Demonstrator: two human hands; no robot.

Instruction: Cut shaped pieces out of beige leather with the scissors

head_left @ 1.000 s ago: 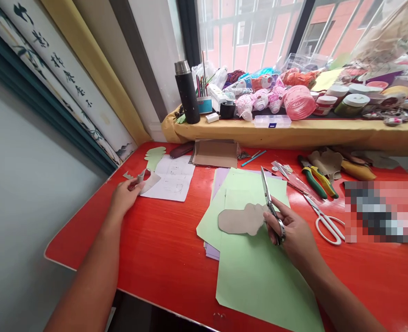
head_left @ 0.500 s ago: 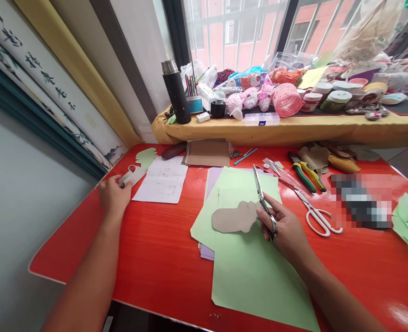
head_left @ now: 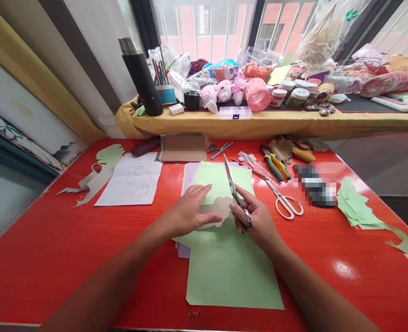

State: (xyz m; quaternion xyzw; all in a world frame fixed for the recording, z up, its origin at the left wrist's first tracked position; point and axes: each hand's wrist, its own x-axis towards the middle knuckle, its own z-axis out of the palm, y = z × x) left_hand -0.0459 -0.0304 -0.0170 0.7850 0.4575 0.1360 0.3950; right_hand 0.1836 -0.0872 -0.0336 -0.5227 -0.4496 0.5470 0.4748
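My right hand [head_left: 255, 219] grips a pair of metal scissors [head_left: 232, 182], blades pointing up and away from me. A grey paper cutout [head_left: 221, 207] with a wavy outline lies on the green paper sheets [head_left: 231, 267], beside the scissors. Over its left part is my left hand [head_left: 192, 210], thumb and fingers apart, holding nothing; whether it touches the cutout I cannot tell. Purple sheets [head_left: 183, 251] stick out from under the green ones.
Grey paper scraps [head_left: 96, 182], a green hand-shaped cutout [head_left: 110, 154] and a white sketched sheet [head_left: 131, 180] lie to the left. White-handled scissors [head_left: 287, 203], pliers [head_left: 276, 166] and green scraps [head_left: 358, 205] lie to the right. A black flask [head_left: 143, 83] stands on the sill.
My left hand has let go of the grey scraps at the left and moved right, over the grey cutout. The scissors stay in my right hand. The view has turned right.
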